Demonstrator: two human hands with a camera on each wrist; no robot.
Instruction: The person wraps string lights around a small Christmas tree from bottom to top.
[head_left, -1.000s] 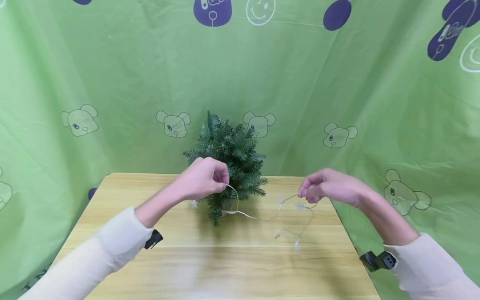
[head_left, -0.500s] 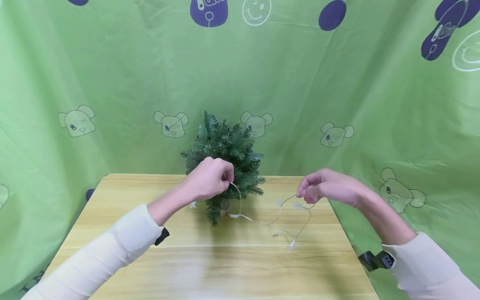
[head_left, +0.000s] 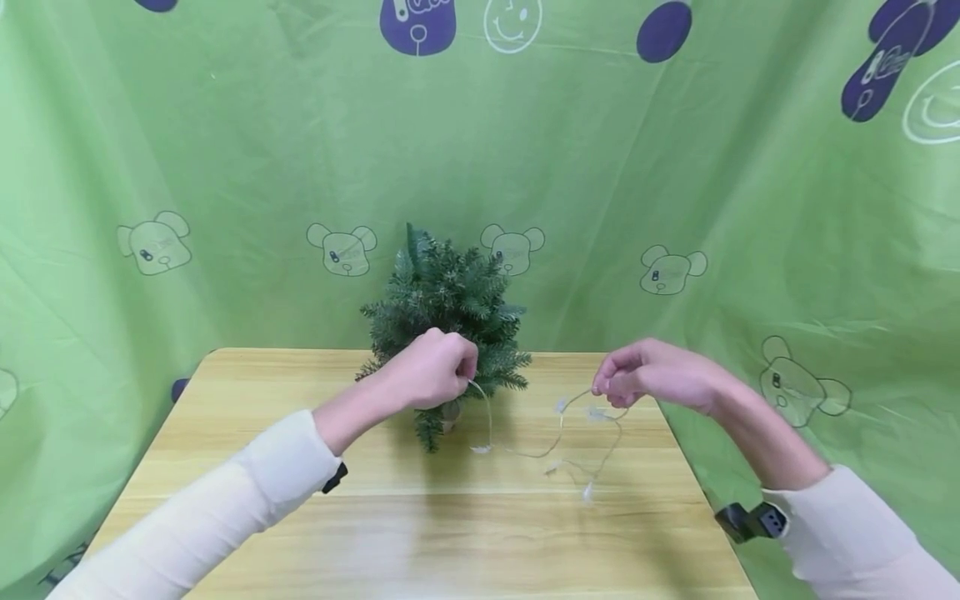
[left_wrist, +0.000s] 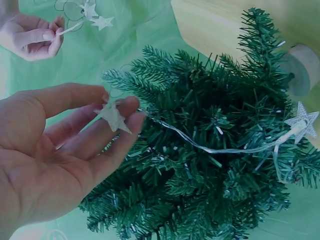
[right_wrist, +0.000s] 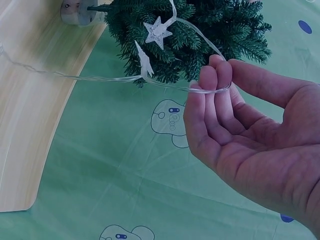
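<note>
**Two hands hold a star string by a small tree**

The string (right_wrist: 110, 79) seems best handled with light pinches and slack between the hands — a hard pull could snag the tree (head_left: 450, 283). At centre frame, the left hand (head_left: 427, 369) pinches the string, one star (left_wrist: 114, 119) at its fingertips, in front of the lower branches. Right of centre, the right hand (head_left: 660, 373) pinches another stretch. Between and below them, loops sag over the table (head_left: 525, 542) — whether they touch it, I cannot tell.
</note>
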